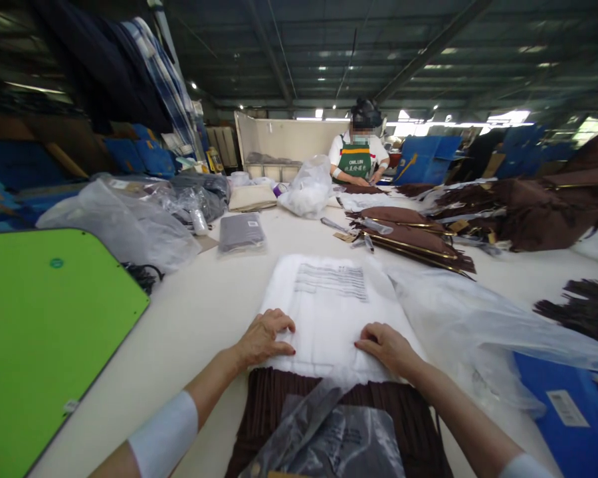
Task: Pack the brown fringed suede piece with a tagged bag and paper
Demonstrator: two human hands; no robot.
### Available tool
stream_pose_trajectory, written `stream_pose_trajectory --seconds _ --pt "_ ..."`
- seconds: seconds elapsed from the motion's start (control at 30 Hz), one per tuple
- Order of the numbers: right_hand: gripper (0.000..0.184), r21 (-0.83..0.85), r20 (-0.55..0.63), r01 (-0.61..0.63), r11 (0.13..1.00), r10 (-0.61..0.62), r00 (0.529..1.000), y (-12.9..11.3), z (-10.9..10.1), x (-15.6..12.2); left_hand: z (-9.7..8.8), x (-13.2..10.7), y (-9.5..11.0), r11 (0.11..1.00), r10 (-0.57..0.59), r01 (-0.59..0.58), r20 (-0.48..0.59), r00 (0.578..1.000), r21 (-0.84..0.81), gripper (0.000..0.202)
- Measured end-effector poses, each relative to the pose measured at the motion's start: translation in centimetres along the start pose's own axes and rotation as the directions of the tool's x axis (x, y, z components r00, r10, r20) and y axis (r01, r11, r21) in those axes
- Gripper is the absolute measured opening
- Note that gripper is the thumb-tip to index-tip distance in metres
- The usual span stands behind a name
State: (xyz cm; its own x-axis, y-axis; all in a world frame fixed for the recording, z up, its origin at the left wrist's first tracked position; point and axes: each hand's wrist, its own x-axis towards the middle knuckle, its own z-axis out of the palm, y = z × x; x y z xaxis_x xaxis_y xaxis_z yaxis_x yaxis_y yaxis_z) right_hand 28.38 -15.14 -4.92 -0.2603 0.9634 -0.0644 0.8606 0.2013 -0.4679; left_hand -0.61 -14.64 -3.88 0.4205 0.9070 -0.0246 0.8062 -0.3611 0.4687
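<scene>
A white folded item in a clear plastic bag [329, 305], printed with black text lines, lies on the pale table [199, 318] in front of me. My left hand [264, 337] rests on its near left corner with fingers curled down onto the bag. My right hand [386, 346] presses on its near right part, fingers bent and flat against it. Just below my hands lies a dark brown fringed fabric [264, 411] with a grey plastic bag [339, 438] on top.
A green board [44, 332] sits at the left. Loose clear plastic [468, 318] spreads right, above a blue bin [573, 418]. Brown fabric pieces [408, 236] and piles lie far right. A packed grey item [240, 232] and plastic bags lie behind. A person in a green apron [357, 159] works at the far end.
</scene>
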Motion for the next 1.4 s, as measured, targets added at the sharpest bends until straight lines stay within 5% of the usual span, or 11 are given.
stream_pose_trajectory --seconds 0.23,0.5,0.63,0.73,0.87,1.0,1.1,1.27,1.4 --pt "0.021 -0.032 0.023 0.022 0.999 -0.021 1.0 0.2 -0.1 0.0 0.4 0.0 0.9 0.997 -0.025 0.026 -0.018 1.0 0.075 0.002" --pt "0.039 -0.14 -0.007 0.173 0.975 -0.176 0.984 -3.4 -0.8 -1.2 -0.2 1.5 2.4 0.992 -0.08 0.081 -0.006 0.997 0.093 0.005" --pt "0.024 -0.287 -0.07 0.253 0.924 -0.284 0.956 -5.0 -0.2 -1.2 -1.3 2.3 2.5 0.989 -0.101 0.1 0.01 0.995 0.106 0.008" --pt "0.029 -0.367 -0.118 0.253 0.895 -0.315 0.942 -5.1 0.1 -1.0 -2.2 2.5 2.5 0.988 -0.101 0.1 0.006 0.995 0.121 0.009" --pt "0.022 -0.388 -0.175 0.201 0.899 -0.286 0.942 -4.2 -0.1 -0.7 -2.9 1.6 2.8 0.989 -0.021 0.019 0.009 1.0 0.147 0.013" --pt "0.018 -0.354 -0.21 0.135 0.925 -0.22 0.953 -3.5 -0.6 -0.5 -2.0 0.4 3.7 0.972 0.098 -0.104 0.039 0.994 0.209 0.055" --pt "0.014 -0.308 -0.193 0.123 0.943 -0.188 0.963 -3.5 -0.8 -0.7 -1.0 0.5 4.4 0.959 0.116 -0.123 0.043 0.992 0.256 0.013" --pt "0.006 -0.215 -0.165 0.081 0.973 -0.118 0.979 -3.7 -0.9 -1.4 -0.6 1.6 4.7 0.963 0.025 -0.029 0.02 0.999 0.267 0.013" --pt "0.019 -0.134 -0.117 0.109 0.985 -0.125 0.985 -3.6 -0.7 -1.6 -0.9 2.0 5.0 0.971 -0.073 0.067 0.017 0.997 0.228 0.012"
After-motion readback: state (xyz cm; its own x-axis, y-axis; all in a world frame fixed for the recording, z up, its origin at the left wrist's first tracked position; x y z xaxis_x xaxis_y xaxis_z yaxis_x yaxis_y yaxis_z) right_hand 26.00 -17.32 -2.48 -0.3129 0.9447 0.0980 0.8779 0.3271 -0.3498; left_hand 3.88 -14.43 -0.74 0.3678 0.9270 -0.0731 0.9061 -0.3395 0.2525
